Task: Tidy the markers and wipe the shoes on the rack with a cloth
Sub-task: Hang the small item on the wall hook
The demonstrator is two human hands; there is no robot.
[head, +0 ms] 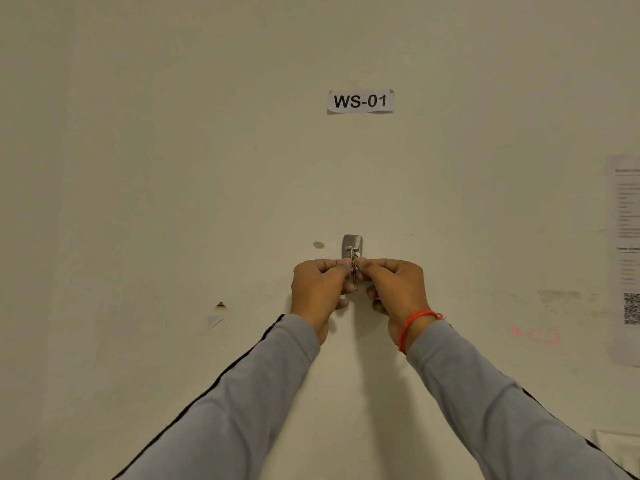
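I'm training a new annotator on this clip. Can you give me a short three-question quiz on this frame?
1. True or false: both hands pinch the keys at the metal hook.
2. Which wrist wears the orange thread?
3. What does the label above the hook read: A) WS-01, B) WS-10, C) MS-01?

Key: 1 true: left hand, right hand. 2 right. 3 A.

Mounted on the wall (173,168): label (360,101) above hook (352,243) — keys (354,271) hung below it, between both hands, left (317,289), right (394,289); notice sheet (625,258) far right.
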